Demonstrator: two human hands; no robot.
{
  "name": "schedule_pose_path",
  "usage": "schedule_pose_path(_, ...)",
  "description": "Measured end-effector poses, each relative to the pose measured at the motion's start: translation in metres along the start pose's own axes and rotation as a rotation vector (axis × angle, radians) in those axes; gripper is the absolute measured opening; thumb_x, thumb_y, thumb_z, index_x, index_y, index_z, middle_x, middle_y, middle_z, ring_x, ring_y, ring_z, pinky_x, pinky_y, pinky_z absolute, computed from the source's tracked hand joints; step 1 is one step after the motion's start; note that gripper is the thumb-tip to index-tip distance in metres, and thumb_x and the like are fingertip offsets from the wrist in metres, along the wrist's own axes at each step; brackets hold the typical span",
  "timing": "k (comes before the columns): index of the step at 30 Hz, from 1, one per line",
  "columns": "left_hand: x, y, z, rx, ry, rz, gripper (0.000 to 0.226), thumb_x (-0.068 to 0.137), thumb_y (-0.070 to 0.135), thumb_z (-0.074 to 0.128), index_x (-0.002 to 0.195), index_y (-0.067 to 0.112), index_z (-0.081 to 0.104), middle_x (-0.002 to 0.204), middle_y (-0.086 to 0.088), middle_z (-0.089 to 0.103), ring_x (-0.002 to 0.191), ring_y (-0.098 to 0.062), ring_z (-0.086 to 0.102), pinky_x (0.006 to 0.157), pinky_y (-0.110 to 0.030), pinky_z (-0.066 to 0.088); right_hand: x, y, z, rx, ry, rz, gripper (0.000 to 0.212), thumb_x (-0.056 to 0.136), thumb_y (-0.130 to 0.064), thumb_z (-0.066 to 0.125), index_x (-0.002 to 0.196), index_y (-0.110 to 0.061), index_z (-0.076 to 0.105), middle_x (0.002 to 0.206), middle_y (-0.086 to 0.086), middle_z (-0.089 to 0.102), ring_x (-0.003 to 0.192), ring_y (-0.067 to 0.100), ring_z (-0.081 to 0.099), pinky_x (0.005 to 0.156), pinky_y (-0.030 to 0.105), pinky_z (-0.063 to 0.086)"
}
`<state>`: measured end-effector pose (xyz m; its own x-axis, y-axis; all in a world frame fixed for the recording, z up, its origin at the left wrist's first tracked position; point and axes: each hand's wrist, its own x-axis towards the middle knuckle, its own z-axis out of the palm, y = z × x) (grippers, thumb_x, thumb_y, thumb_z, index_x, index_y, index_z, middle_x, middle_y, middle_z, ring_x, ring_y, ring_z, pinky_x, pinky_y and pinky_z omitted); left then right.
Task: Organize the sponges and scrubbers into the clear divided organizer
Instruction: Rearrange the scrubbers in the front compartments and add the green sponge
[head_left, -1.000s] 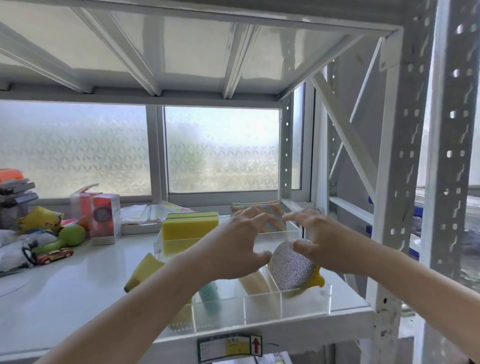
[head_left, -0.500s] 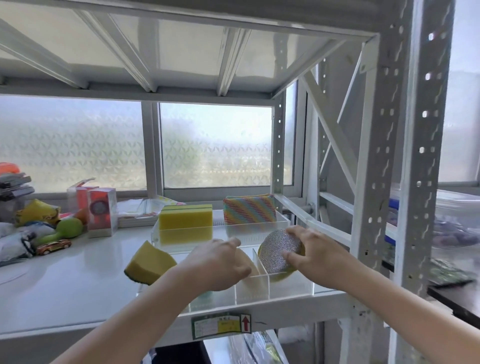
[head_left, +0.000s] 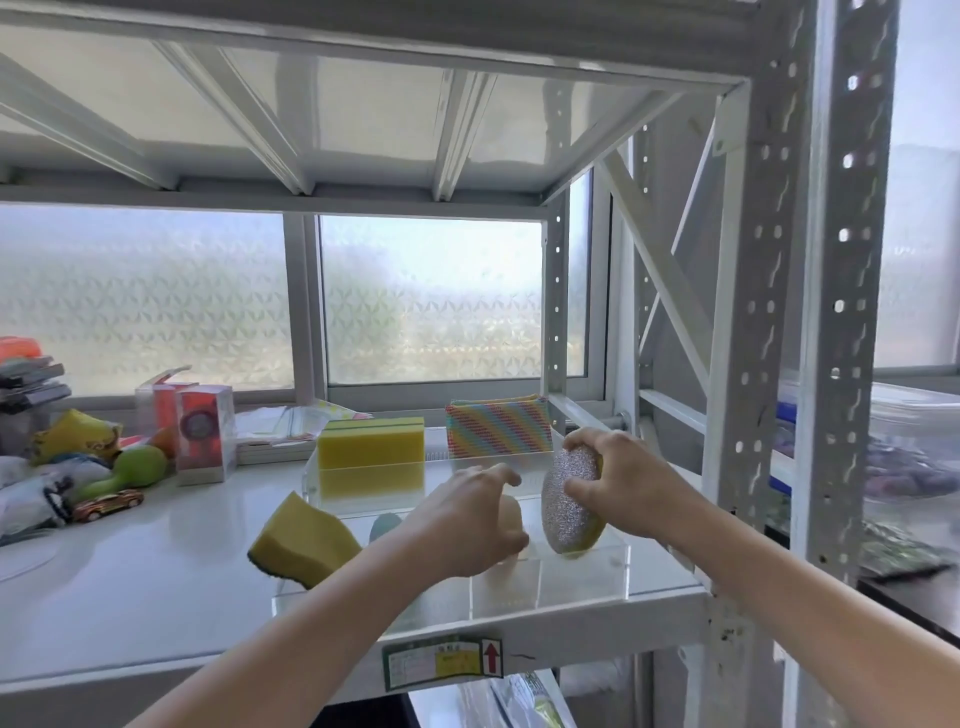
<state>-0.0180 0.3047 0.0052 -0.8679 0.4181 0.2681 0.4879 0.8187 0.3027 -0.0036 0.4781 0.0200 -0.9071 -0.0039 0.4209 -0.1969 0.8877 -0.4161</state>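
Clear divided organizer (head_left: 582, 582), rigid transparent plastic, at the front right corner of a smooth white metal shelf (head_left: 130, 587); all positions are given relative to the organizer. Over its front middle compartment, the left hand (head_left: 467, 519), palm down with fingers curled, rests on a pale rounded sponge (head_left: 511, 514); whether it actually grips the sponge cannot be told. In its front right compartment, the right hand (head_left: 623, 488) clasps an oval scrubber (head_left: 569, 499) of glittering silver mesh with a yellow backing, held on edge, thumb on the mesh face and fingers wrapped over the top. Against its left wall, outside, leans a wavy yellow sponge (head_left: 301, 540) with a dark underside. A small teal item (head_left: 384, 525) shows through the front left compartment. In its rear compartments stand a rectangular yellow sponge block (head_left: 371, 452) and, to the right, a rainbow-striped woven cloth pad (head_left: 498, 426). Far left of it lie a green toy (head_left: 130, 470), a toy car (head_left: 106, 504) and small boxes (head_left: 202, 431).
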Motion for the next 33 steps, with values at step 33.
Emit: schedule_pose_path(33, 0.004, -0.016, 0.001, -0.113, -0.091, 0.000, 0.064, 0.074, 0.032, 0.071, 0.133, 0.020, 0.048, 0.137, 0.001, 0.052, 0.111, -0.019, 0.057, 0.094, -0.028, 0.043, 0.035, 0.002, 0.007, 0.045, -0.354, 0.104, 0.047, 0.084, -0.025, 0.063, 0.129, -0.017, 0.052, 0.107, 0.005, 0.050, 0.070, 0.010, 0.053, 0.049, 0.018, 0.044)
